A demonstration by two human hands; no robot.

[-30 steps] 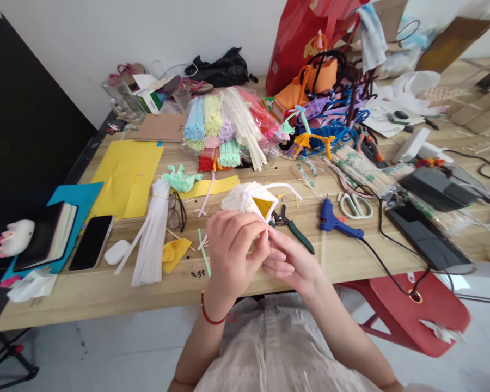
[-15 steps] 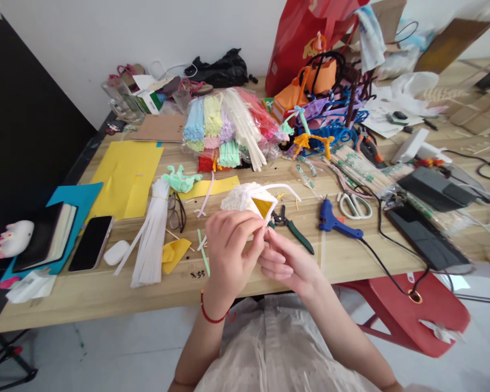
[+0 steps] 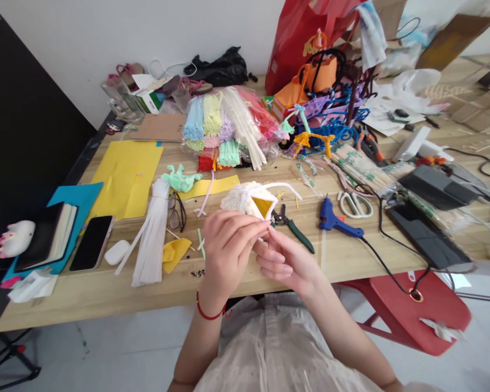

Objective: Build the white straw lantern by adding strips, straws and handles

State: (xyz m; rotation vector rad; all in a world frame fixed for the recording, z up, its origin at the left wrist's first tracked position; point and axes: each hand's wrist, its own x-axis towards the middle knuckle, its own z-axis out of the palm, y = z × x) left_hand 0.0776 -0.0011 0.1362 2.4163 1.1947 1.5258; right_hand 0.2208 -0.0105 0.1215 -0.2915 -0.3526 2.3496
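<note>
A white pipe-cleaner craft piece [image 3: 247, 198] with a yellow paper panel sits just above the near table edge, a loose white stem arching off its right side. My left hand [image 3: 226, 250] is closed around its near side, thumb and fingers pinching a white stem. My right hand [image 3: 288, 261] meets it from the right, fingers curled and pinching the same stem end. A red string bracelet circles my left wrist.
Green-handled pliers [image 3: 294, 226], a blue glue gun [image 3: 337, 218] with black cord and white scissors [image 3: 353, 204] lie right of the hands. A white stem bundle [image 3: 151, 239], glasses, a phone [image 3: 92, 242], yellow paper [image 3: 124, 177] and bagged coloured stems [image 3: 228, 128] lie left and behind. A red stool [image 3: 420, 310] stands right.
Both hands have shifted slightly left and nearer along the craft piece, still pinching the white stem. Nothing else on the table moved.
</note>
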